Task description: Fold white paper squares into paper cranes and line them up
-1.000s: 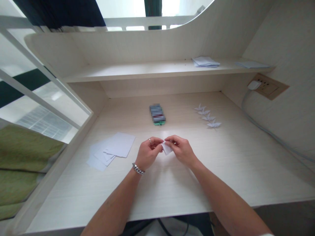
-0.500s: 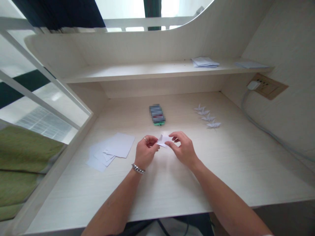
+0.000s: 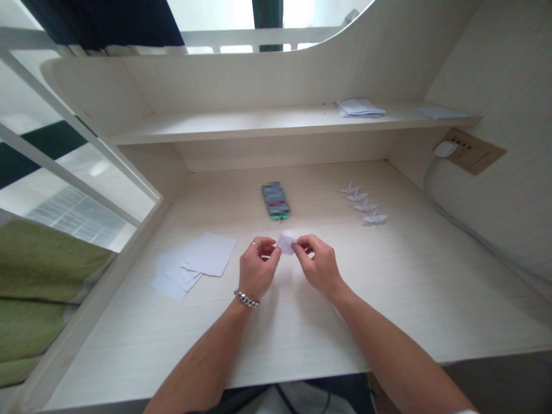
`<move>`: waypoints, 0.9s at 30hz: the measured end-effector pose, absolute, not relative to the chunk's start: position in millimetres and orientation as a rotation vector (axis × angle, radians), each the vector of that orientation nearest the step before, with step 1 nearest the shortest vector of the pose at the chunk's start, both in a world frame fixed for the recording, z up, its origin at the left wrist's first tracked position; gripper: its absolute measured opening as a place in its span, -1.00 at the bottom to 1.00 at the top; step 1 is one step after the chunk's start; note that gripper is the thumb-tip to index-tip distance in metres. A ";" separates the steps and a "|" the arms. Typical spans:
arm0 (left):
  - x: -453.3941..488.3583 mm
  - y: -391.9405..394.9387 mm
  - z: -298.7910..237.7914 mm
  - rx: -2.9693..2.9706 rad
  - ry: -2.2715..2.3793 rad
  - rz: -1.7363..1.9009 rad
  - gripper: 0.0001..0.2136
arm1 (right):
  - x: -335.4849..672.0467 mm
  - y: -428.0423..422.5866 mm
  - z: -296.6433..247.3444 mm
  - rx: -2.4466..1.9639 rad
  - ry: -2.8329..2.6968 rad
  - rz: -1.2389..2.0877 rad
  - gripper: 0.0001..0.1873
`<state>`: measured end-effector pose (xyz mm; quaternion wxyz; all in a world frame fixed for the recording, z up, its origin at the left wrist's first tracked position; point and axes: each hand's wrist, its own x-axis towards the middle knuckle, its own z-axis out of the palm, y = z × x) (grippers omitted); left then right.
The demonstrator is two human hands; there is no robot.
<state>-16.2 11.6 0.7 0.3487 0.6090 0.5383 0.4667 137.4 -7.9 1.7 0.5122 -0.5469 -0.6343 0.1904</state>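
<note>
Both my hands meet over the middle of the pale wooden desk [image 3: 388,299], pinching a small folded piece of white paper [image 3: 285,242] between them. My left hand [image 3: 255,268], with a ring and a chain bracelet on the wrist, grips the paper's left edge. My right hand [image 3: 318,264] holds its right edge with thumb and forefinger. The paper is held just above the desk top.
A pile of loose white paper sheets [image 3: 196,260] lies left of my hands. A phone [image 3: 276,202] lies behind them. Several folded paper cranes [image 3: 363,203] sit in a row at the back right. More paper [image 3: 360,108] rests on the shelf; a cable [image 3: 470,230] runs along the right wall.
The folded paper has been turned and lifted slightly away from me between my fingers; my hands shifted a little farther up the desk and stay closed on it.
</note>
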 end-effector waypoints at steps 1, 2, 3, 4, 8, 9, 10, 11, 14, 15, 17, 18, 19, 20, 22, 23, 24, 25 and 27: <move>-15.8 11.0 1.5 1.596 1.416 1.209 -0.81 | 136.9 -7.9 2.0 -1.344 -1.489 0.469 -0.89; -15.2 10.0 2.6 1.627 1.434 1.207 -0.81 | 136.4 -7.8 2.0 -1.371 -1.469 0.471 -0.90; -14.3 8.7 3.8 1.672 1.448 1.205 -0.81 | 135.8 -7.9 1.9 -1.393 -1.465 0.463 -0.91; -13.2 7.2 5.0 1.726 1.457 1.203 -0.81 | 135.1 -7.9 1.7 -1.411 -1.477 0.447 -0.91; -8.6 1.3 8.2 1.920 1.453 1.194 -0.81 | 133.5 -8.6 2.5 -1.505 -1.611 0.319 -0.92; -7.9 0.3 8.5 1.949 1.448 1.192 -0.80 | 133.6 -8.6 2.9 -1.539 -1.639 0.272 -0.91; -7.4 -0.3 8.5 1.970 1.447 1.192 -0.80 | 133.8 -8.6 3.3 -1.574 -1.656 0.223 -0.89; -7.1 -0.6 8.4 1.987 1.449 1.194 -0.80 | 134.3 -8.5 3.5 -1.602 -1.659 0.176 -0.88; -7.2 -0.5 7.8 2.022 1.476 1.209 -0.78 | 135.5 -8.1 2.6 -1.626 -1.654 0.077 -0.91; -7.3 -0.2 7.5 2.031 1.483 1.209 -0.78 | 135.7 -8.0 1.6 -1.617 -1.661 0.061 -0.92; -7.2 0.6 7.0 2.040 1.481 1.189 -0.75 | 135.3 -8.1 -1.1 -1.575 -1.702 0.052 -0.92; -7.1 1.1 6.7 2.038 1.468 1.170 -0.73 | 134.7 -8.3 -2.6 -1.545 -1.731 0.052 -0.92; -6.9 1.6 6.4 2.029 1.447 1.148 -0.70 | 134.0 -8.6 -3.9 -1.513 -1.761 0.051 -0.91; -6.8 2.2 6.1 2.013 1.419 1.127 -0.67 | 133.1 -9.2 -4.9 -1.480 -1.794 0.048 -0.89; -7.1 3.5 5.3 1.975 1.365 1.097 -0.65 | 131.4 -11.4 -5.2 -1.424 -1.853 0.039 -0.87; -7.7 4.3 4.9 1.953 1.348 1.091 -0.66 | 130.8 -13.1 -4.1 -1.400 -1.877 0.034 -0.86; -8.6 5.1 4.5 1.931 1.343 1.089 -0.69 | 130.5 -15.1 -2.2 -1.372 -1.899 0.037 -0.86; -9.9 6.1 4.1 1.904 1.347 1.094 -0.72 | 130.7 -17.4 0.5 -1.336 -1.919 0.054 -0.86; -13.0 8.5 3.5 1.825 1.349 1.116 -0.76 | 132.4 -21.4 7.2 -1.241 -1.946 0.137 -0.84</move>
